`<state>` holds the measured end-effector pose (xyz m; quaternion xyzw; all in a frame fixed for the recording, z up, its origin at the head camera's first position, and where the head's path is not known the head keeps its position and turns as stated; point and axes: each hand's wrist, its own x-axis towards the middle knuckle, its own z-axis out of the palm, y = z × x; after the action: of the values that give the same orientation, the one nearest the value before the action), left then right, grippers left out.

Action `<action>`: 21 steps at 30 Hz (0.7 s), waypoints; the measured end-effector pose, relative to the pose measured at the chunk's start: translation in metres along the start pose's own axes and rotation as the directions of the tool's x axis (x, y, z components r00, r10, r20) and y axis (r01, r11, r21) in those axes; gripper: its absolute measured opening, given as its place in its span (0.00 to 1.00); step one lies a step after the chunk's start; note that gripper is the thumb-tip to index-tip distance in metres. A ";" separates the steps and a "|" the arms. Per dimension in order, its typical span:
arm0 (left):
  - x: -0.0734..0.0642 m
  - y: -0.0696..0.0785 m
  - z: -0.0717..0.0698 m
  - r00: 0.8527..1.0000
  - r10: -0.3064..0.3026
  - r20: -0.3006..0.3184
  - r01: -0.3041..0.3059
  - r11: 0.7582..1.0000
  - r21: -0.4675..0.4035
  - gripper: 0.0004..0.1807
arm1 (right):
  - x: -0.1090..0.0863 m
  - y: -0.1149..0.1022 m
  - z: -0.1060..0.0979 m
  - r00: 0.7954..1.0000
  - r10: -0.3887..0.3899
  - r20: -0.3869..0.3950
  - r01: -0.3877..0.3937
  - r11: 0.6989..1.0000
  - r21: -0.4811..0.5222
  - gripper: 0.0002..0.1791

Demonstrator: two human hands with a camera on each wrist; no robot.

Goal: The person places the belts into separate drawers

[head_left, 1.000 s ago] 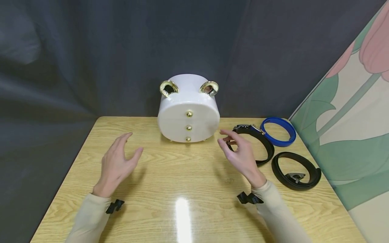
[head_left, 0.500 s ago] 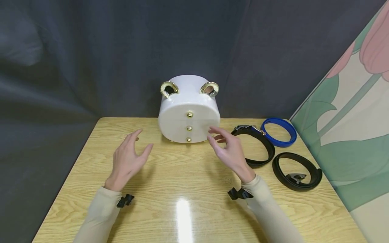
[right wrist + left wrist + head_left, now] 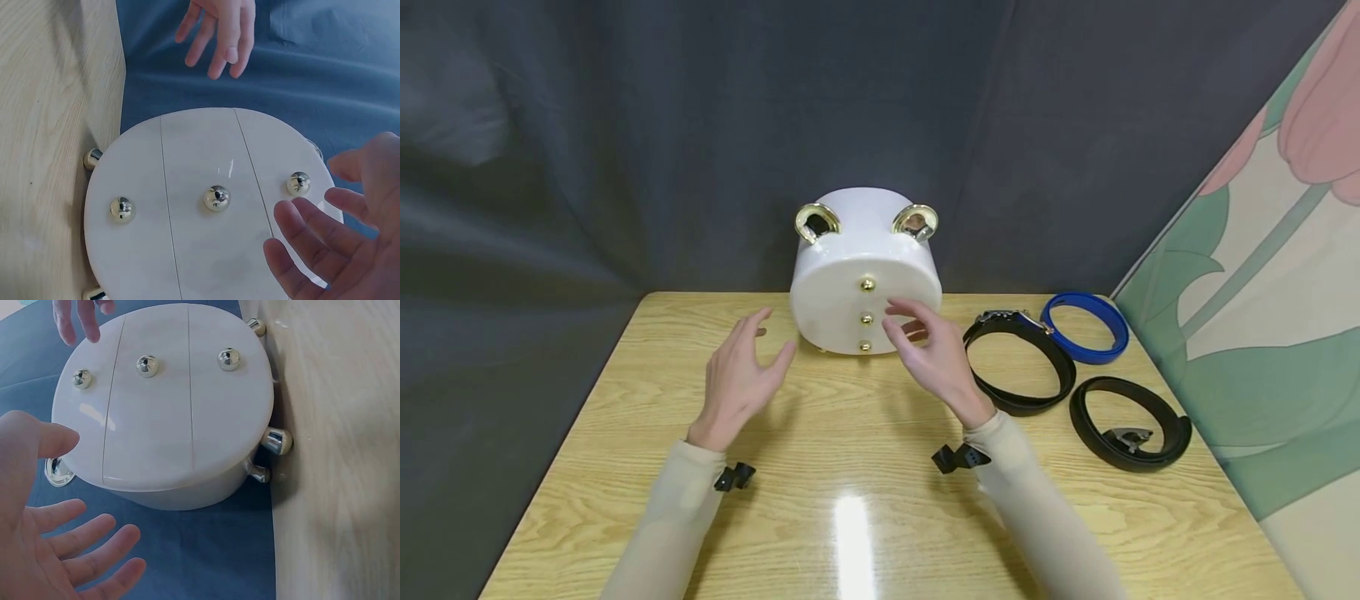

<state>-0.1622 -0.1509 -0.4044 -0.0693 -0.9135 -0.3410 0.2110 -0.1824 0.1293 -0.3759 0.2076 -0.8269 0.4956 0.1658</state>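
Observation:
A glossy white jewelry box [image 3: 820,300] with several thin-seamed drawers stands at the back of the table. It has gold knobs [image 3: 147,365], two gold ears [image 3: 917,222] on top and short gold feet [image 3: 276,441]. My left hand [image 3: 737,383] hovers in front of its left side, fingers spread and thumb apart, holding nothing. In front of the drawers' right half is my right hand [image 3: 934,354], also holding nothing, its fingers loosely bent. In the right wrist view its fingertips overlap the drawer front close to one knob [image 3: 299,184].
To the right lie a coiled black belt [image 3: 1063,360], a coiled blue belt [image 3: 1120,329] and another black belt [image 3: 1084,417] with a silver buckle [image 3: 1129,437]. Dark cloth [image 3: 715,150] hangs behind the wooden table [image 3: 790,517]; a floral cloth [image 3: 1285,333] borders its right side.
Both hands have moved inward towards each other, the left hand rightward and the right hand leftward away from the belts. The box and belts have stayed in place.

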 end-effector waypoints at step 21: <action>0.025 0.010 0.016 1.000 0.007 -0.009 -0.008 0.997 -0.082 0.33 | 0.035 0.008 0.029 0.999 -0.034 -0.037 0.037 0.997 0.067 0.20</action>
<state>-0.1876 -0.1334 -0.3980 -0.0799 -0.8974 -0.3778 0.2134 -0.2180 0.1011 -0.3783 0.2189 -0.8026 0.5241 0.1822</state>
